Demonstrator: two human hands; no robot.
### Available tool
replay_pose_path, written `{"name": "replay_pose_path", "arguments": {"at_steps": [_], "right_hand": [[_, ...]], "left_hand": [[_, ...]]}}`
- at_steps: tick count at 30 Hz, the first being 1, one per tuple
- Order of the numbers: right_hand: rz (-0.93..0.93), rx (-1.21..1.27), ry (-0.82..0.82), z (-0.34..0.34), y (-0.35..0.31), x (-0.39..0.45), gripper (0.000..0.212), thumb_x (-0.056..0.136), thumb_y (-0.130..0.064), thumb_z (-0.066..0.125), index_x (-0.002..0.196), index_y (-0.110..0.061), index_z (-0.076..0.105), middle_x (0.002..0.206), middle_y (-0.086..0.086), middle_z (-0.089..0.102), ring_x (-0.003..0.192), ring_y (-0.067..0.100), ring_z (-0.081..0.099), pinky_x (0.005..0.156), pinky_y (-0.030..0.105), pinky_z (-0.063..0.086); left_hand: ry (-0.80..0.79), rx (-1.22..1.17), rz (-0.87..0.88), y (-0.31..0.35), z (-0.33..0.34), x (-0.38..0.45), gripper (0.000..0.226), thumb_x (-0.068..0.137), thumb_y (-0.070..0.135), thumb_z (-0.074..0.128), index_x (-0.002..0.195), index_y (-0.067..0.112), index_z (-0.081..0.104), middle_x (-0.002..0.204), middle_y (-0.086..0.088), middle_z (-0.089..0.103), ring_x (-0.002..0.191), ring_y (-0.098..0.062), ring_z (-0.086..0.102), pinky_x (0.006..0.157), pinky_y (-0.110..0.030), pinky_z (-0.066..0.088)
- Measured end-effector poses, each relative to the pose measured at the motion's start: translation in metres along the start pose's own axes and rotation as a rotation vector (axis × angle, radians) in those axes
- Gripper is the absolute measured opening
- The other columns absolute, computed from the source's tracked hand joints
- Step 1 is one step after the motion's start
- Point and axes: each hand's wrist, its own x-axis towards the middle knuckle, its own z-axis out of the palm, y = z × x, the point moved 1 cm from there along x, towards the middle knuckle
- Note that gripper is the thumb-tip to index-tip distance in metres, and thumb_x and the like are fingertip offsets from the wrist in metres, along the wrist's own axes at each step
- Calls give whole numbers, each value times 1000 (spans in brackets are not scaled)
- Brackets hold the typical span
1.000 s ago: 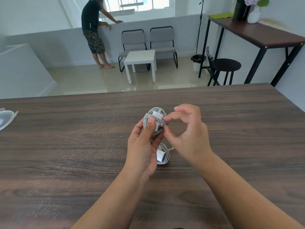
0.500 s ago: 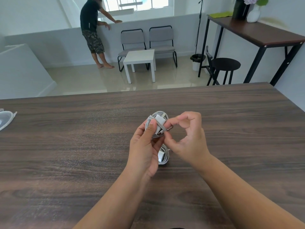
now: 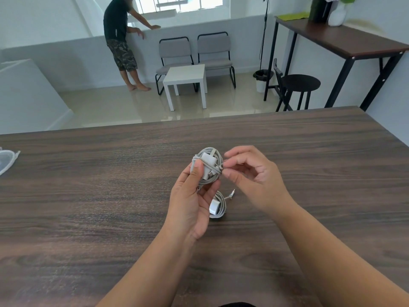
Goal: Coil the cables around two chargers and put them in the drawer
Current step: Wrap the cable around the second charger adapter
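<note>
My left hand (image 3: 191,204) holds a white charger (image 3: 209,165) upright above the dark wooden table (image 3: 88,196), thumb pressed on its left side; a grey-white cable is coiled around it. My right hand (image 3: 254,176) is just right of it, thumb and forefinger pinching the cable's end at the coil's right edge. A second white charger (image 3: 218,207) with its cable wound round it lies on the table below my hands, its plug end sticking out to the upper right. No drawer is in view.
A clear plastic object (image 3: 6,160) lies at the table's left edge. Beyond the far edge are a white side table (image 3: 186,76), two grey chairs, a black stool, a tall desk at right, and a person standing by a low wall.
My right hand's fingers have shifted a little away from the charger and now pinch the cable end at its right side. The coiled charger on the table shows more.
</note>
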Motion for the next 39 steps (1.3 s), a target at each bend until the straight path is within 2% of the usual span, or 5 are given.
{"name": "replay_pose_path", "arguments": {"at_steps": [9,14,20,32,39], "right_hand": [[-20,-266,-40,-1,-13,6,10,80,-10,73,86,-18,73,88,-2,68,84,16,64,74,35,52],[244,-232,-78,-3,-24,16,10,73,-15,81,77,-21,73,77,-1,72,74,22,66,72,36,54],[299,-315,-114,-4,-31,21,9,72,-18,83,75,-19,74,73,-1,73,70,19,68,67,27,54],[-25,-367,53,2,-19,-5,23,80,3,71,95,-13,76,92,-3,71,88,5,66,81,14,48],[180,-130,265,-2,-7,-11,15,79,-1,74,86,-15,72,84,-4,74,77,8,69,72,18,52]], "left_hand": [[-18,83,58,0,-2,-1,61,78,31,66,130,0,54,104,-6,71,86,-13,67,69,-22,57],[-21,152,126,3,-5,-2,58,75,29,68,126,5,55,104,-5,71,85,-12,68,69,-23,57],[-25,194,157,3,-4,-2,50,73,26,68,119,10,58,101,-2,73,86,-11,69,70,-24,56],[-53,240,150,5,-4,3,36,73,25,69,106,13,59,101,-7,71,90,-18,68,76,-30,56],[-140,319,92,10,-5,8,32,67,17,75,97,12,64,93,-8,72,82,-19,69,71,-29,59]]}}
